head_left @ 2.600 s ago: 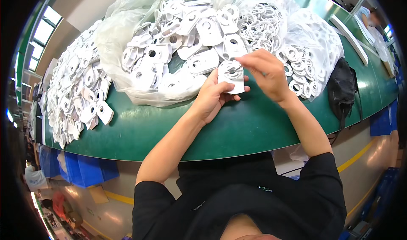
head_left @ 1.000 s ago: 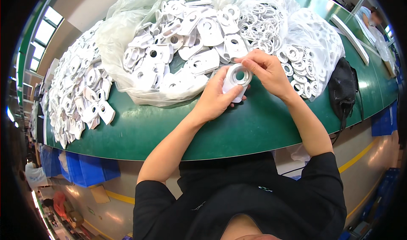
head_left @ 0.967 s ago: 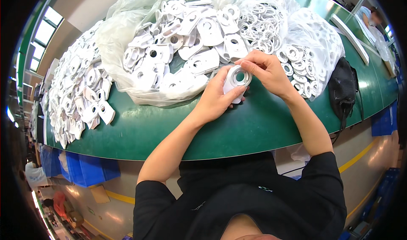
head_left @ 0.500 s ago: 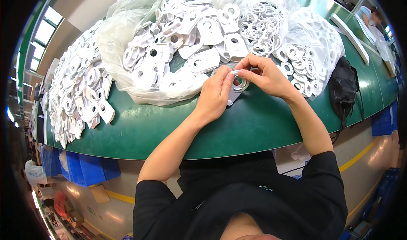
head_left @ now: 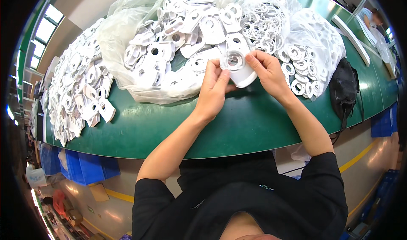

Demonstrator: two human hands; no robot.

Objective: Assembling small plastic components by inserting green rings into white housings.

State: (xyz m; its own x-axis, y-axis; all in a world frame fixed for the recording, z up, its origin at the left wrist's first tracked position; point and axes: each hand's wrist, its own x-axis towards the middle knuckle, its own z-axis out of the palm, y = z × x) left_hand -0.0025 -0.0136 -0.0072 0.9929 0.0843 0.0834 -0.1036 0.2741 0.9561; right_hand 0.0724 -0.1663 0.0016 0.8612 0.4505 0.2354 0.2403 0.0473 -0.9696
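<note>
Between my two hands is a white plastic plate with a round hole (head_left: 242,76), its broad face tilted up toward me. A ring shape surrounds its hole; whether that is a separate ring cannot be made out. My left hand (head_left: 213,89) grips the plate's left edge, thumb on the near face. On the other side, my right hand (head_left: 268,72) pinches the upper right edge between thumb and fingers. Just beyond lies an open clear plastic bag (head_left: 146,96) full of similar white plates (head_left: 161,51). Loose white rings (head_left: 298,87) lie to the right of my right hand.
A large heap of white plates (head_left: 80,87) covers the left of the green table (head_left: 178,132). More rings fill a clear bag (head_left: 330,40) at the right, beside a black mesh pouch (head_left: 342,87). Blue bins (head_left: 89,168) stand below the left edge. Another person (head_left: 373,17) is far right.
The white plate has turned and come up, so its broad face now shows. My right hand has moved from the ring at its hole to its right edge.
</note>
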